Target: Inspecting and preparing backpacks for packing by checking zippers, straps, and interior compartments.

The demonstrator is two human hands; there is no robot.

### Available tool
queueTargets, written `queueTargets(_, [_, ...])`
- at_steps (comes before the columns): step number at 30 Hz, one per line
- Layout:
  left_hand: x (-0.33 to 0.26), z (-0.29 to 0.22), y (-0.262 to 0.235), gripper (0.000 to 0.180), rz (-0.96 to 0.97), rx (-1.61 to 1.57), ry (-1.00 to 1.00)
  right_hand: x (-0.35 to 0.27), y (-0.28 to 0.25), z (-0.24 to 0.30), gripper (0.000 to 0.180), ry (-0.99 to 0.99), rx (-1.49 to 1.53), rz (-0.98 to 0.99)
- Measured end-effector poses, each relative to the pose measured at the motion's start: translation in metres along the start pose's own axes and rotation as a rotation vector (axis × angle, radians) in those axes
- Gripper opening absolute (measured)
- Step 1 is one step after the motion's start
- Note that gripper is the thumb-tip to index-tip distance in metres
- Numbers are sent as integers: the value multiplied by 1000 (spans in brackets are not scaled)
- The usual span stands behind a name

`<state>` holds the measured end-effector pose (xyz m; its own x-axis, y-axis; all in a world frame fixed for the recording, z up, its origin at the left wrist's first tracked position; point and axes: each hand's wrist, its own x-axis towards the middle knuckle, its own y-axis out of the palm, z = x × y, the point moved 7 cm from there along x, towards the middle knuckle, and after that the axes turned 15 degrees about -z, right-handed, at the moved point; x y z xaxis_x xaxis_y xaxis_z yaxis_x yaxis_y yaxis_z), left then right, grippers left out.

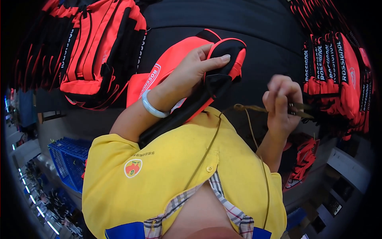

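Note:
My left hand (195, 67) grips the end of a red and black bag (175, 57), with the thumb pressed on a black part edged in red. The bag lies against my front, and a long black strip of it runs down under my forearm. Off to the right and apart from the bag, my right hand (283, 101) is raised with its fingers curled, slightly blurred. A pair of thread snips (300, 107) sticks out of it, blades pointing right. A brown cord (251, 129) hangs from my neck and runs, knotted, towards the snips.
Finished-looking red and black bags (89, 51) stand in a row on the black table (262, 51) at the left. More bags (332, 75) are stacked at the right. A blue plastic crate (67, 163) sits below the table at the left.

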<state>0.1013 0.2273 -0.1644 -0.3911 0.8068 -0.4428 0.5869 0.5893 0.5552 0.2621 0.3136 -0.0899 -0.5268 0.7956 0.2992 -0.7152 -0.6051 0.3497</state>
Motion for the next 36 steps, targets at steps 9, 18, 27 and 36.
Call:
queueTargets(9, [1, -2, 4, 22, 8, 55, 60, 6, 22, -31, 18, -185, -638, -52])
queueTargets(18, [-3, -6, 8, 23, -13, 126, 183, 12, 40, -21, 7, -304, -775, 180])
queueTargets(27, [1, -3, 1, 24, 3, 54, 82, -32, -54, -56, 15, 348, -234, -155])
queueTargets(36, [23, -5, -29, 20, 13, -117, -44, -155, -180, -138, 17, 496, -1173, -305])
